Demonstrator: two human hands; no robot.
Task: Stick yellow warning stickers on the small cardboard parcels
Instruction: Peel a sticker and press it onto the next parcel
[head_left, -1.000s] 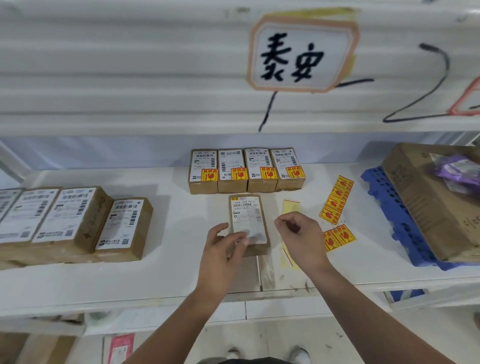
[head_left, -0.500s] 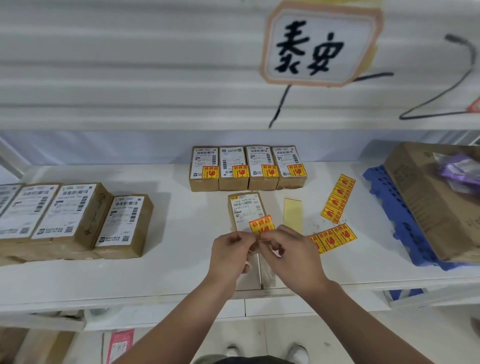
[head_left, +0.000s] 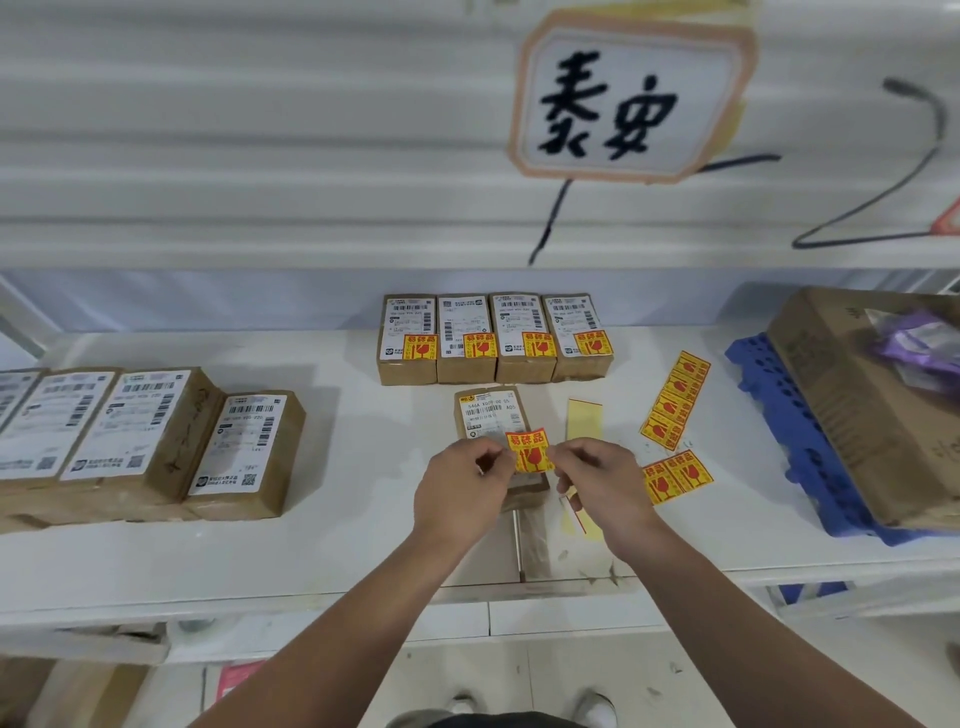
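A small cardboard parcel (head_left: 488, 415) with a white shipping label lies at the shelf's centre. Just above its near end I hold a yellow warning sticker (head_left: 529, 451) with red print, stretched between both hands. My left hand (head_left: 467, 488) pinches the sticker's left edge and my right hand (head_left: 597, 480) pinches its right edge. Behind the parcel stands a row of several small parcels (head_left: 493, 338), each bearing a yellow sticker. Two strips of spare stickers (head_left: 674, 400) (head_left: 675, 480) lie to the right.
A group of unstickered parcels (head_left: 156, 441) sits at the left of the white shelf (head_left: 337, 545). Empty yellow backing strips (head_left: 584, 418) lie beside the centre parcel. A large cardboard box (head_left: 862, 395) rests on a blue plastic pallet (head_left: 779, 415) at the right.
One second ago my left hand rested on the parcel and my right hand was beside it. Both hands have since come together holding a sticker over the parcel's near end.
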